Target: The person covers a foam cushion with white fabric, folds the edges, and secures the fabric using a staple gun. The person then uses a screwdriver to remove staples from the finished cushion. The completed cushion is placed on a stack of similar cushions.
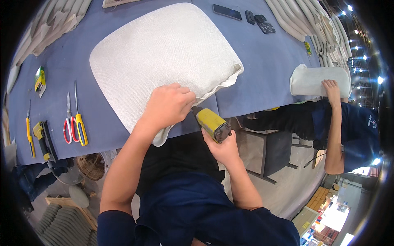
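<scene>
A seat cushion (164, 49) covered in pale off-white fabric lies on the blue-grey table before me. Its loose cloth edge (223, 84) runs ruffled along the near right side. Closed fingers of my left hand (170, 104) pinch that edge at the cushion's near side. My right hand (225, 151) is wrapped round a yellow and black staple gun (211, 123), its nose against or very near the cloth beside my left fingers. The exact contact is hidden, and the gun's handle is mostly covered by my palm.
Left on the table (135, 145) lie scissors (69, 125), screwdrivers (81, 129), another staple gun (44, 137) and a small yellow-green box (40, 82). A phone (227, 11) and small black items lie far off. At right, a co-worker's hand (331, 89) rests on another padded piece (312, 80).
</scene>
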Demonstrator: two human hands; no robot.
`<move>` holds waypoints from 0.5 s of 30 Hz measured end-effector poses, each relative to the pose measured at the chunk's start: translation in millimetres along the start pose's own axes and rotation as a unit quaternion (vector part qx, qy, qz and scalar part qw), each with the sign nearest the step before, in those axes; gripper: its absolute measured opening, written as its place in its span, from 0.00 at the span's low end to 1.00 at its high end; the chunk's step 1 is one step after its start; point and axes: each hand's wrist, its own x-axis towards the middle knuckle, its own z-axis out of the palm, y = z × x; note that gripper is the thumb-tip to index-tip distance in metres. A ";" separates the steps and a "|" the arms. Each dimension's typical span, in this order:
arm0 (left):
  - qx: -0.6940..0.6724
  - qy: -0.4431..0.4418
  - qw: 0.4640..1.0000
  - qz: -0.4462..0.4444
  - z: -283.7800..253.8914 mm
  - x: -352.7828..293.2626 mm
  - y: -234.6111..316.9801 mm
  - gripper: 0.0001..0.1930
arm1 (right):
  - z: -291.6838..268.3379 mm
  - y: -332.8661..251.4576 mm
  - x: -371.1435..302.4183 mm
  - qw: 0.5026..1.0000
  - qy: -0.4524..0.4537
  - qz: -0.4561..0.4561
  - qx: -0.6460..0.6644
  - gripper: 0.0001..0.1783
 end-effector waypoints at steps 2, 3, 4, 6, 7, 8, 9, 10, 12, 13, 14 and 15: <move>0.010 0.011 1.000 -0.001 3.4 -1.9 0.0 0.09 | 1.5 3.8 0.5 1.000 -0.007 0.001 -0.015 0.16; 0.016 0.016 1.000 -0.002 4.6 -3.5 -0.1 0.09 | 1.7 2.5 0.5 1.000 -0.009 0.002 -0.015 0.16; 0.016 0.018 1.000 -0.001 5.3 -4.5 -0.1 0.09 | 1.4 -0.3 0.6 1.000 -0.011 0.005 -0.015 0.16; 0.016 0.021 1.000 0.000 6.5 -5.6 0.2 0.09 | 3.4 -0.1 1.3 1.000 0.007 -0.015 -0.011 0.14; 0.012 0.024 1.000 0.002 6.7 -5.7 0.7 0.09 | 6.1 2.0 1.9 0.999 0.027 -0.037 -0.007 0.11; 0.009 0.026 1.000 0.003 6.5 -5.7 1.7 0.09 | 7.8 3.7 2.3 0.997 0.047 -0.058 -0.002 0.08; 0.006 0.028 1.000 0.004 6.3 -5.8 2.1 0.09 | 7.9 4.1 3.9 0.996 0.042 -0.074 -0.028 0.09; 0.011 0.027 1.000 0.006 7.6 -6.0 0.8 0.09 | 7.3 4.0 6.3 0.994 0.037 -0.090 -0.054 0.09; 0.021 0.028 0.999 0.011 9.7 -4.0 -0.3 0.09 | 4.4 -0.5 11.6 0.995 0.017 -0.063 -0.079 0.09; 0.019 0.022 1.000 0.006 11.3 -4.7 0.4 0.08 | 2.2 -5.5 15.0 0.997 0.001 -0.020 -0.077 0.10; 0.018 0.017 1.000 0.001 13.9 -7.3 0.4 0.08 | 1.2 -8.4 14.9 0.997 -0.016 0.022 -0.075 0.11; 0.022 0.018 1.000 0.001 8.0 -2.5 -0.6 0.08 | 1.1 -12.0 15.4 0.998 -0.003 0.012 -0.055 0.11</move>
